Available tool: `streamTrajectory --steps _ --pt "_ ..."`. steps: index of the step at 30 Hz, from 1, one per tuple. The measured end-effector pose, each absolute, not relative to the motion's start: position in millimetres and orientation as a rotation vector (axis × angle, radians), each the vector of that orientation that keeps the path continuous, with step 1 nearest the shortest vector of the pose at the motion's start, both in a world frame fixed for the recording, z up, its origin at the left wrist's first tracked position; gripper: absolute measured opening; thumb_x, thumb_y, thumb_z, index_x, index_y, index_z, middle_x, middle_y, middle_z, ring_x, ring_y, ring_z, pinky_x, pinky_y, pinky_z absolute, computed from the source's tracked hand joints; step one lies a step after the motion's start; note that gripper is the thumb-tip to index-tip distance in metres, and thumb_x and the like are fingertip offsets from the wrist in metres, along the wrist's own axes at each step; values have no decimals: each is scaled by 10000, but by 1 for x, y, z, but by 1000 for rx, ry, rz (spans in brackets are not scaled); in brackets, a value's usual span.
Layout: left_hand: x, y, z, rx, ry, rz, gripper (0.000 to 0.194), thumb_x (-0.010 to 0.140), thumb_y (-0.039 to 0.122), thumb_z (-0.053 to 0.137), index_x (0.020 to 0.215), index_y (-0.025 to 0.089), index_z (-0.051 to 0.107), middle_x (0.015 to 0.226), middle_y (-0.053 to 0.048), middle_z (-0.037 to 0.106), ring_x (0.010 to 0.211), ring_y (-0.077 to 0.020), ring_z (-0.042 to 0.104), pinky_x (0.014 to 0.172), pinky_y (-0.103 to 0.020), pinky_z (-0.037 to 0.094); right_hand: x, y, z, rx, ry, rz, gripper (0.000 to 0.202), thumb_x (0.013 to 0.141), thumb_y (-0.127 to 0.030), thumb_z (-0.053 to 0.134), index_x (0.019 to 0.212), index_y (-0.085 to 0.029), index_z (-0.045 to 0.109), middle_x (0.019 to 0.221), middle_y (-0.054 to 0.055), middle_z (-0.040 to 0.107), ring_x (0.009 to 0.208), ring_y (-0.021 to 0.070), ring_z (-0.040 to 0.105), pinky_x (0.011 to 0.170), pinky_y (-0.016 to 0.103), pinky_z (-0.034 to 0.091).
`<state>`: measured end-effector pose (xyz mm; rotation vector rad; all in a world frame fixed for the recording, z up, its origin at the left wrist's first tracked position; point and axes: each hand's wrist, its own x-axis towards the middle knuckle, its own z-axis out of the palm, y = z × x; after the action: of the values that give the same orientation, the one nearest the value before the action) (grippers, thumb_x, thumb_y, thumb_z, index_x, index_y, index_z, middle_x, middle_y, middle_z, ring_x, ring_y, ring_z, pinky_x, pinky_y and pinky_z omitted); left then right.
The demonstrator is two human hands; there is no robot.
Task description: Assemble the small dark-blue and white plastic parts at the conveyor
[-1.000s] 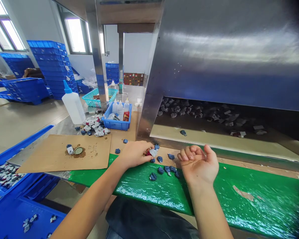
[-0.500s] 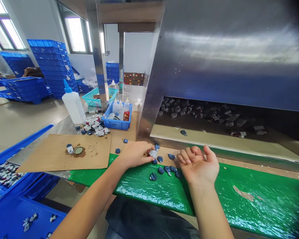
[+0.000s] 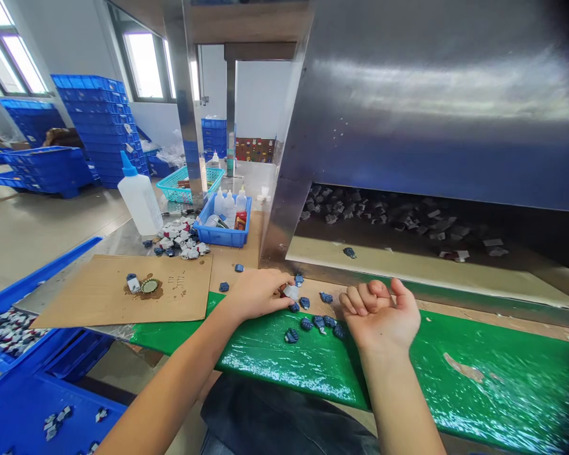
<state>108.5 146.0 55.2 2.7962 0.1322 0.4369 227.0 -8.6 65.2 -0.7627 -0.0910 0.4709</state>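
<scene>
My left hand (image 3: pixel 260 294) pinches a small white and dark red piece (image 3: pixel 291 292) between thumb and fingers, just above the table edge. To its right my right hand (image 3: pixel 383 309) rests palm up with the fingers curled in; whether anything lies inside them is hidden. Several small dark blue pieces (image 3: pixel 306 324) are scattered between the hands on the green covering (image 3: pixel 289 373). Two more blue pieces (image 3: pixel 224 287) lie left of my left hand. On the cardboard (image 3: pixel 104 303) a white and blue piece (image 3: pixel 133 284) stands beside a round cap (image 3: pixel 150 286) in a brown wet stain.
A white bottle (image 3: pixel 141 199) with a blue tip stands behind the cardboard, near a pile of pieces (image 3: pixel 177 237) and a blue basket (image 3: pixel 224 236) of small bottles. A metal hood (image 3: pixel 431 126) rises ahead, with many pieces under it. Blue trays (image 3: pixel 28 404) sit lower left.
My right hand has shifted very slightly to the right. My left hand and the piece in it have hardly moved.
</scene>
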Motion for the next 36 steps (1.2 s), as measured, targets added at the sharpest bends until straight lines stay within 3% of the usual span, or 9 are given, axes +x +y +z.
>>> streamTrajectory --steps 14,29,36 --pt "109 146 55 2803 123 433 314 794 381 568 1077 245 580 960 9 667 886 -195 614 644 -267 428 225 -9 68 -776 -148 504 517 839 -360 254 402 -170 453 294 -33 217 290 83 209 341 229 206" --pt "108 146 56 2810 70 333 519 746 471 618 1195 242 495 1147 -17 614 1039 -239 571 826 -343 444 228 -7 61 -802 -259 471 392 787 -355 365 483 -167 526 319 -47 248 297 78 235 347 217 212" --pt "106 144 60 2785 102 372 412 819 470 517 1173 260 526 1051 -16 619 931 -216 592 743 -306 447 228 -7 61 -814 -269 449 376 775 -347 378 480 -168 525 315 -48 257 291 79 244 338 216 218"
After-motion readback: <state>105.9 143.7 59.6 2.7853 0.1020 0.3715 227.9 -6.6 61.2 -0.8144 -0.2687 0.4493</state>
